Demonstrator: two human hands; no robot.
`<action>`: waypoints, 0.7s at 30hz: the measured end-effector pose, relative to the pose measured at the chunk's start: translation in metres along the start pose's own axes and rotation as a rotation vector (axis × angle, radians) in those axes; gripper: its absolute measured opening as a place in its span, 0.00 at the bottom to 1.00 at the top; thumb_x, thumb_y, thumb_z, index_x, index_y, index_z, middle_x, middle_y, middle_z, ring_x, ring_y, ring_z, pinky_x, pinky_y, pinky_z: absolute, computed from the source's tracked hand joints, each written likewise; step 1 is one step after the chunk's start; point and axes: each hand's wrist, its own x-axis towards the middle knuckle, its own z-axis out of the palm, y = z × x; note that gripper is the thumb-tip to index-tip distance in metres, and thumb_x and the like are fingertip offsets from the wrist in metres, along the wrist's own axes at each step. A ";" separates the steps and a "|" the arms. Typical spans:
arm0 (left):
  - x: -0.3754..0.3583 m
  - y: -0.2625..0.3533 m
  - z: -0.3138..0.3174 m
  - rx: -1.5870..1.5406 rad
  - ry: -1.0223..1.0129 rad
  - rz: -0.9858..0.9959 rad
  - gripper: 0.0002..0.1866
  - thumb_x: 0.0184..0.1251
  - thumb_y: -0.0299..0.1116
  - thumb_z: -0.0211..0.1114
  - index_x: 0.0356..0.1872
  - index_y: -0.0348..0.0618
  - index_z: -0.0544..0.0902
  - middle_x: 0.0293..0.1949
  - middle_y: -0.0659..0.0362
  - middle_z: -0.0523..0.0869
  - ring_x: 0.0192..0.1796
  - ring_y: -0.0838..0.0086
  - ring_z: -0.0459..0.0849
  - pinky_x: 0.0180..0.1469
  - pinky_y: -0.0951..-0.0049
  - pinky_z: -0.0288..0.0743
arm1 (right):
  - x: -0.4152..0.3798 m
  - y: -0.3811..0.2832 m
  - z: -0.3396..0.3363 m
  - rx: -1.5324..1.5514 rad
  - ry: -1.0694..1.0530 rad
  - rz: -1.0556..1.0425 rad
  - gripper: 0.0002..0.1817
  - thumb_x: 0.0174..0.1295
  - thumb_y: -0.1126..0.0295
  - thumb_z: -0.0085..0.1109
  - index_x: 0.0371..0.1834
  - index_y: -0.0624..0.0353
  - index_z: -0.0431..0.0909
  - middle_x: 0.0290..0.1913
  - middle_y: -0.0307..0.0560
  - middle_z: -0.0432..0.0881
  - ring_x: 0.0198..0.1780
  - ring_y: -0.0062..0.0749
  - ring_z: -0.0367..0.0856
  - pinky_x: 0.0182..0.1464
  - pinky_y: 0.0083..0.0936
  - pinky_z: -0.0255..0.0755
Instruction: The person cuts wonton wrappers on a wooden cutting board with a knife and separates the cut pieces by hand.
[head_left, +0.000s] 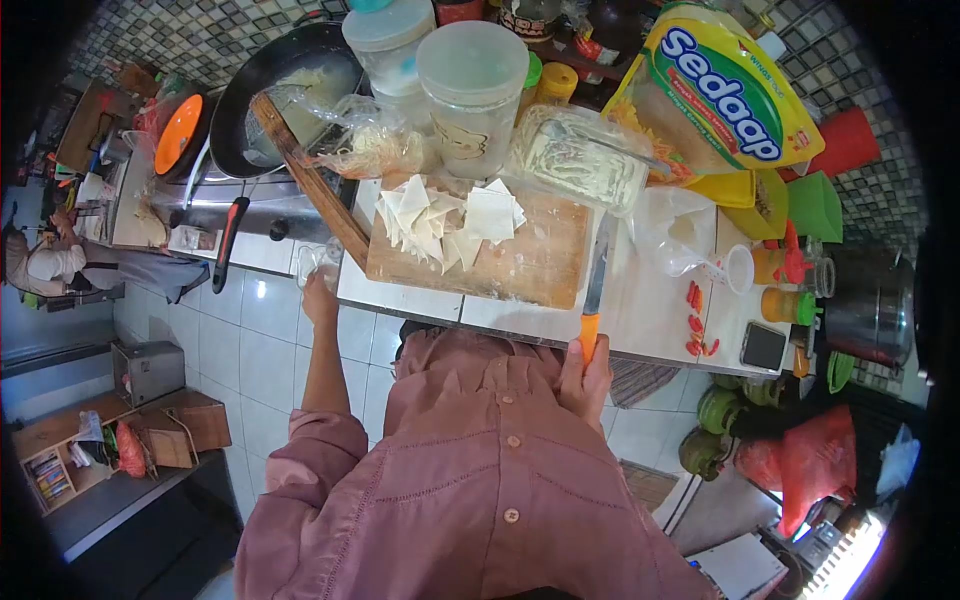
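My right hand is closed around the orange handle of a knife, whose blade lies along the right end of the wooden cutting board. On the board are a spread pile of cut dough sheets and a smaller neat stack of dough squares. At the counter's front edge, left of the board, my left hand is closed at a crumpled piece of clear plastic; its fingertips are partly hidden. A wooden stick leans across the board's left corner.
Behind the board stand a frying pan, a lidded clear container, a flour-dusted plastic box and a yellow Sedaap bag. Red chilies and a phone lie at right. Another person is at far left.
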 end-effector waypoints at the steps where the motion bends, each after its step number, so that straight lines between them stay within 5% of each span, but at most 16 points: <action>1: 0.001 0.000 -0.003 -0.026 -0.029 -0.001 0.20 0.57 0.33 0.65 0.53 0.50 0.78 0.57 0.55 0.77 0.52 0.56 0.79 0.48 0.59 0.78 | -0.001 -0.001 0.002 0.002 0.002 0.000 0.12 0.68 0.61 0.47 0.42 0.59 0.65 0.27 0.58 0.78 0.30 0.59 0.80 0.32 0.40 0.71; 21: -0.002 0.026 -0.036 -0.075 -0.115 -0.110 0.19 0.56 0.38 0.67 0.49 0.44 0.81 0.52 0.52 0.81 0.53 0.55 0.80 0.51 0.50 0.75 | -0.007 -0.005 0.010 0.010 -0.015 0.075 0.14 0.68 0.59 0.46 0.42 0.61 0.66 0.33 0.62 0.77 0.36 0.60 0.77 0.37 0.44 0.69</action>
